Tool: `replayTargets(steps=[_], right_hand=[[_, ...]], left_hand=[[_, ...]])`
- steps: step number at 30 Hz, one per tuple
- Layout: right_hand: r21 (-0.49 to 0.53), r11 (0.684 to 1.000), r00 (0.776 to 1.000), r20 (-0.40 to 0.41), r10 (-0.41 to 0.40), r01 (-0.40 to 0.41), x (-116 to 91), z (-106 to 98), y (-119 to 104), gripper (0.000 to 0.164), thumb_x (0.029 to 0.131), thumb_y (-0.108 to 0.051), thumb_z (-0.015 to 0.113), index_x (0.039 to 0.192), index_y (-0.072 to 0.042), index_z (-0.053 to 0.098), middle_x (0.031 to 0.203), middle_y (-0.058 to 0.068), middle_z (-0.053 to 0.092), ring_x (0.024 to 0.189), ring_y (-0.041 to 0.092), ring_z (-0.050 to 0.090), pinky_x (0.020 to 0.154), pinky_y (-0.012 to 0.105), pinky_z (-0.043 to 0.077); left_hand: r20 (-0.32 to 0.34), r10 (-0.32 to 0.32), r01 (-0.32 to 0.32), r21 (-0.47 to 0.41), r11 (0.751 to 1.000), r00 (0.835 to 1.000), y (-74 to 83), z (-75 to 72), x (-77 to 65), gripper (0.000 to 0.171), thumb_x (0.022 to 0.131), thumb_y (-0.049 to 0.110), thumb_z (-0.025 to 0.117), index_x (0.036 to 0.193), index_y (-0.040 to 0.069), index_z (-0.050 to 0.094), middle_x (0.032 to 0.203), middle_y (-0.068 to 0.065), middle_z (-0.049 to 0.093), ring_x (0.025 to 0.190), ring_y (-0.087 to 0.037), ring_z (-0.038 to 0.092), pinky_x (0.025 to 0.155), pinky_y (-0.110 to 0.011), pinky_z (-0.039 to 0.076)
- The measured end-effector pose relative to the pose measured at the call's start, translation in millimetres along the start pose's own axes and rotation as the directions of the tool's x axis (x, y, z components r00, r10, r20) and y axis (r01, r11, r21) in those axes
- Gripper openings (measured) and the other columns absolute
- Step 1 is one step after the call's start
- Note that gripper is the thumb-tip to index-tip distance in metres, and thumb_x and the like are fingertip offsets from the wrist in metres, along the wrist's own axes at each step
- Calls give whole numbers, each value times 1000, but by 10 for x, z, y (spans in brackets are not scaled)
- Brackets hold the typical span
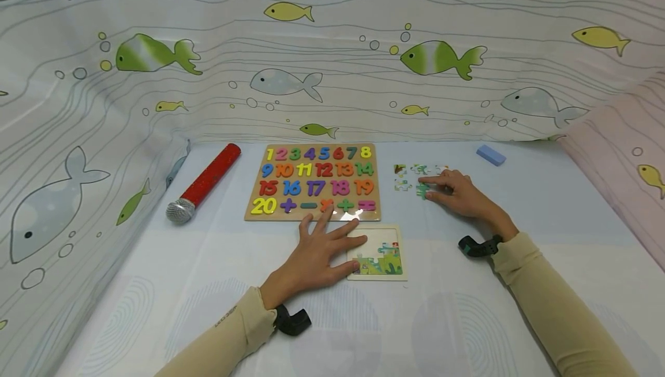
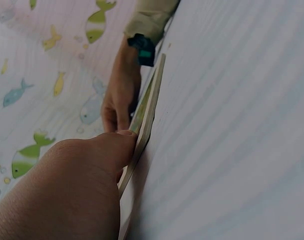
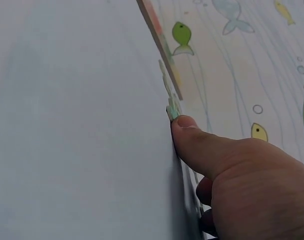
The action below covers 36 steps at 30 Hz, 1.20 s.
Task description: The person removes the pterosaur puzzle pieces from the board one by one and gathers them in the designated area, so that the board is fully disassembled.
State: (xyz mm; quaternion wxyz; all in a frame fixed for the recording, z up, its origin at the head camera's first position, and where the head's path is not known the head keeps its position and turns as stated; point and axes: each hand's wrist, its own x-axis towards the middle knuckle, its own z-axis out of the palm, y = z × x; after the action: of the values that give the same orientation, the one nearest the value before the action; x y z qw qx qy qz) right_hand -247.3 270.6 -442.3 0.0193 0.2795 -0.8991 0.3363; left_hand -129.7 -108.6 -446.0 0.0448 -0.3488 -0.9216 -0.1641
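A small jigsaw board point(image 1: 403, 250) with a pale wooden frame lies on the table, its lower part filled with green and blue pieces. My left hand point(image 1: 317, 253) rests over its left side, fingers spread and thumb on the filled pieces. In the left wrist view the thumb lies on the edge of the board point(image 2: 151, 110). Farther right, my right hand point(image 1: 462, 193) pinches a green puzzle piece point(image 1: 422, 190) between thumb and index finger. The right wrist view shows the thumb point(image 3: 186, 122) at that piece. Several loose puzzle pieces point(image 1: 402, 185) lie beside it, some partly hidden by the hand.
A wooden number board point(image 1: 313, 198) with colourful digits lies just behind the jigsaw. To its left is a red microphone point(image 1: 208, 180) with a silver head. A blue block point(image 1: 490, 155) sits at the back right. Fish-printed cloth point(image 1: 332, 48) rises behind the table.
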Motion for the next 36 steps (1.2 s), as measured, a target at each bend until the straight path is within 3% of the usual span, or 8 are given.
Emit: replayTargets(steps=[12, 15, 19, 23, 28, 36], right_hand=[[-17, 1000, 999, -42, -2, 1, 15, 52, 6, 40, 95, -13, 71, 135, -7, 66, 76, 2, 42, 74, 19, 30, 73, 41, 15], [-15, 1000, 997, -74, -18, 17, 14, 65, 8, 40, 94, -11, 72, 133, -5, 67, 77, 3, 45, 73, 17, 32, 89, 47, 30], [-21, 1000, 993, -122, 2, -5, 11, 81, 20, 38, 92, -12, 75, 128, -6, 70, 85, 6, 53, 74, 16, 37, 90, 41, 41], [-31, 998, 986, -160, 43, -49, 0, 92, 41, 36, 89, -17, 79, 124, -9, 73, 92, 6, 56, 78, 14, 38, 71, 30, 32], [-23, 999, 979, -202, 30, -35, -18, 96, 72, 35, 85, -14, 83, 119, -9, 76, 92, 6, 56, 79, 14, 36, 72, 29, 30], [-30, 998, 969, -239, -69, 64, -21, 89, 88, 31, 79, -6, 85, 110, -5, 79, 83, 12, 53, 78, 23, 31, 76, 38, 19]], left_hand=[[4, -4, 4, 14, 1000, 1000, 2, -4, -10, 53, 95, 57, 58, 144, 39, 57, 162, 8, 42, 157, -45, 15, 114, -71, 10], [-1, -3, 3, 14, 1000, 1000, 1, -3, -10, 53, 95, 57, 58, 144, 39, 57, 162, 8, 42, 157, -45, 15, 114, -71, 11], [-6, -1, 1, 13, 1000, 1000, 0, -4, -8, 53, 95, 57, 58, 144, 38, 57, 162, 8, 42, 157, -45, 16, 113, -71, 11], [0, -5, 5, 17, 1000, 1000, -7, 1, -10, 53, 95, 58, 57, 145, 39, 57, 162, 8, 41, 157, -45, 15, 114, -71, 10], [-1, -3, 3, 18, 1000, 1000, -9, 2, -6, 53, 95, 58, 57, 145, 39, 57, 162, 8, 41, 157, -45, 14, 114, -71, 10], [5, -5, 4, 20, 1000, 1000, -10, 5, -2, 53, 96, 59, 56, 145, 39, 56, 163, 8, 41, 157, -44, 13, 114, -70, 10]])
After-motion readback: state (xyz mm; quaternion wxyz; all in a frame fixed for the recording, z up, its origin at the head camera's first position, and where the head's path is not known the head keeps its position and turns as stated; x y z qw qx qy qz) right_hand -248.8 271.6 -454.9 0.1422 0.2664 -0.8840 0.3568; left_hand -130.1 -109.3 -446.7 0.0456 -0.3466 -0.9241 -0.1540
